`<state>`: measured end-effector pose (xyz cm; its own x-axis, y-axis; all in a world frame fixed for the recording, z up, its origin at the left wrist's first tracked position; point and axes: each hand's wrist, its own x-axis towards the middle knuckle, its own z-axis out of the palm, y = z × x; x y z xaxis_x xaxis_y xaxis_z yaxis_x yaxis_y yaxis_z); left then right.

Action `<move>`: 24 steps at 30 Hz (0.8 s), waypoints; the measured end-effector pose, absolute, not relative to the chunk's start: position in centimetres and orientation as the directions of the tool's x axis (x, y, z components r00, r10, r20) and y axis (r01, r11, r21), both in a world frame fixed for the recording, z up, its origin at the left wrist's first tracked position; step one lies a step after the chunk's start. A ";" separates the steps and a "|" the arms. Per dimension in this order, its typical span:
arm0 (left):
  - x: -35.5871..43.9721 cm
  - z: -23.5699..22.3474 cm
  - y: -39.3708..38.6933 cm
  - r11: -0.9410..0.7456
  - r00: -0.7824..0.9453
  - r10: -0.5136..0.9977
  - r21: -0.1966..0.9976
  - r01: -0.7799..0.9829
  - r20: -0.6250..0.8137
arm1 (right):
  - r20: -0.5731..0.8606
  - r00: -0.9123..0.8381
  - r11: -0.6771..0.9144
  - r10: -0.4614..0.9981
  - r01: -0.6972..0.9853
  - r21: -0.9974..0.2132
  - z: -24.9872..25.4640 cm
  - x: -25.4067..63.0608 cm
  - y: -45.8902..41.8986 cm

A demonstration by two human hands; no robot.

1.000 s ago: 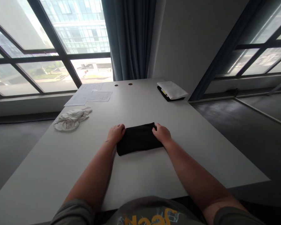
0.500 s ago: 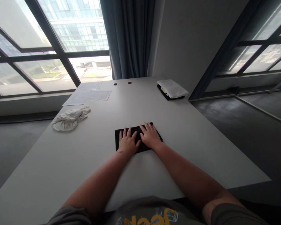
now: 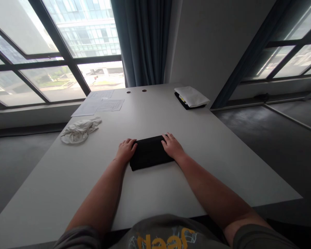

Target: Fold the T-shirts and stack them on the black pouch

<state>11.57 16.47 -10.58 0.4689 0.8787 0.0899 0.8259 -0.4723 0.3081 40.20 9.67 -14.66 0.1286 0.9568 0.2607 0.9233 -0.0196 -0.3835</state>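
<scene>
A folded black cloth (image 3: 150, 152), flat and roughly rectangular, lies on the white table in front of me. My left hand (image 3: 126, 149) is closed on its left edge, the thumb on the upper left corner and the other fingers curled at the side. At the opposite end, my right hand (image 3: 172, 146) grips the right edge, its thumb resting on top and its fingertips by the far right corner. The undersides of the fingers and the cloth's lower layers are hidden.
On the white table (image 3: 209, 180) a crumpled white cloth (image 3: 80, 130) lies to the left. Printed papers (image 3: 110, 104) are at the far left. A white folded packet (image 3: 191, 97) sits on something black at the far right. Windows and a blue curtain (image 3: 146, 41) stand behind.
Both hands were lying flat with fingers spread on top of the black cloth. The left has moved out to its left edge, and the right has shifted slightly to its right edge.
</scene>
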 end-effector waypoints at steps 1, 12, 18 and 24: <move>11.4 -10.5 16.7 -0.465 0.463 0.882 0.315 0.828 0.085 | 0.274 0.134 -0.010 0.952 0.911 -0.412 -14.8 40.5 9.8; 10.0 -6.7 15.1 -0.460 0.466 0.883 0.095 0.883 -0.054 | 0.397 0.258 -0.015 0.881 0.853 -0.522 -12.0 43.8 7.0; 9.0 -4.4 14.3 -0.409 0.383 0.848 0.008 0.912 -0.367 | 0.288 0.090 0.120 0.953 0.761 -0.637 -12.3 44.6 4.3; 8.9 -2.9 12.5 -0.452 0.467 0.690 0.175 0.875 -0.553 | 0.389 -0.002 0.239 0.921 0.793 -0.560 -13.1 43.3 7.1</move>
